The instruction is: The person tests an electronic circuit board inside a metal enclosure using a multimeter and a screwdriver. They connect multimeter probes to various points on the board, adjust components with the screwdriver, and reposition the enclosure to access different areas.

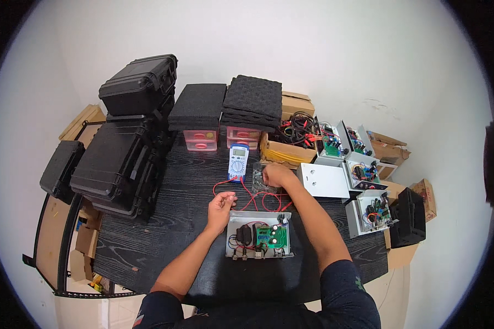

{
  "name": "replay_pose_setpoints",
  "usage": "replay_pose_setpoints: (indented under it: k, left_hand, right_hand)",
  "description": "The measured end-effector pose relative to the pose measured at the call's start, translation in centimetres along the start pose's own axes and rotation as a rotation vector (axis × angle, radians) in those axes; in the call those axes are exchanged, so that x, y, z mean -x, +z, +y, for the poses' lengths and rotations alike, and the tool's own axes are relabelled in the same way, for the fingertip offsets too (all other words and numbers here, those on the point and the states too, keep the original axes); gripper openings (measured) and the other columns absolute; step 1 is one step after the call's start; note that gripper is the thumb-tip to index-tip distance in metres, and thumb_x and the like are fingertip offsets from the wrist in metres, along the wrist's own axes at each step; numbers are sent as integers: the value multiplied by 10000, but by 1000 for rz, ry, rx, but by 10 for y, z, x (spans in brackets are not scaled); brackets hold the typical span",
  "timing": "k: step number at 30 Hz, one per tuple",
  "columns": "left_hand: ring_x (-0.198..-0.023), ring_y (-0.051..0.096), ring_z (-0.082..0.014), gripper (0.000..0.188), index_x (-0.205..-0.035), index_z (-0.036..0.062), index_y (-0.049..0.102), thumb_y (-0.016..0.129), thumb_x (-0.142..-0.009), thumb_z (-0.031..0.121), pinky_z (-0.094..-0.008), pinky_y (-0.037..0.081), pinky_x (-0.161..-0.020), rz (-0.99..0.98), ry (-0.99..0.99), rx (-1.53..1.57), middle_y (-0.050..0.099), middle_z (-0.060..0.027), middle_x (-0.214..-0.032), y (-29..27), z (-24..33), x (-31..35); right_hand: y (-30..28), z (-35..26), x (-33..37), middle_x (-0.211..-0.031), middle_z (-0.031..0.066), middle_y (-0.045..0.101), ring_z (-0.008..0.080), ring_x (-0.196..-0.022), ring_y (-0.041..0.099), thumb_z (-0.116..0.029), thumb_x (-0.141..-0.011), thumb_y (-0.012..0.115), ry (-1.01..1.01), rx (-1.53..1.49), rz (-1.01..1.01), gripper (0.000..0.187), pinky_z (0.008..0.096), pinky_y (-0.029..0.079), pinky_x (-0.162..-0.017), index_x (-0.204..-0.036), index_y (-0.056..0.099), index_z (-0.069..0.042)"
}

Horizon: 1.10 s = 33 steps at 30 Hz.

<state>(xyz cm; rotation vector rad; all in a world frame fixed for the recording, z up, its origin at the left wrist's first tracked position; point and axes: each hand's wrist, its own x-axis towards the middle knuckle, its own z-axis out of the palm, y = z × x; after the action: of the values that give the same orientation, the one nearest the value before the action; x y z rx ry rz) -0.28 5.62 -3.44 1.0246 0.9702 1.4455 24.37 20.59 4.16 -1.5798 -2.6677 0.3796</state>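
Note:
My left hand [220,207] is raised just beyond the upper left corner of an open metal instrument case [231,236]. Its fingertips are pinched together; anything between them is too small to make out. Inside the case are a green circuit board [279,237], a black transformer [243,234] and wires. My right hand [278,175] reaches forward, fingers curled down at a clear plastic tray or bag [258,187] of small parts. What its fingertips grip is not visible. A blue and white multimeter [237,164] lies left of that hand, its red leads [262,204] looped on the table.
A white metal cover [324,181] lies by my right forearm, with several open instrument cases [372,211] beyond. A cardboard box of cables [291,152] stands at the back. Black foam sheets [252,101] top pink drawer boxes [201,140]. Black hard cases [115,164] are stacked at left.

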Motion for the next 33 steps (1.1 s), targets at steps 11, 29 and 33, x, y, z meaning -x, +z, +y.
replay_pose_setpoints:
  k: [11,29,33]
  left_hand:
    - [-1002,699,-106,228,-1240,3,664,700,-1023,62,-267,545,-904,-20,212,-40,765,-74,-1090,10,9,10]
    - [-970,788,-191,323,-1204,-15,684,800,-903,-10,-337,590,-912,-185,654,-563,814,-146,-1028,47,104,60]
    - [-971,799,-227,394,-1228,-8,669,830,-868,-8,-401,591,-968,-235,784,-634,815,-142,-999,40,106,59]
  right_hand:
    - [-10,-54,75,-868,20,746,81,-757,662,-85,-900,784,-55,-939,356,155,251,544,-734,-1048,779,-41]
    - [-9,-117,171,-1048,108,780,142,-939,755,-21,-978,748,-98,-1569,202,186,274,627,-851,-1151,735,44]
    - [-6,-123,177,-1060,112,775,148,-945,756,-25,-995,729,-135,-1495,233,169,274,630,-858,-1149,726,44]
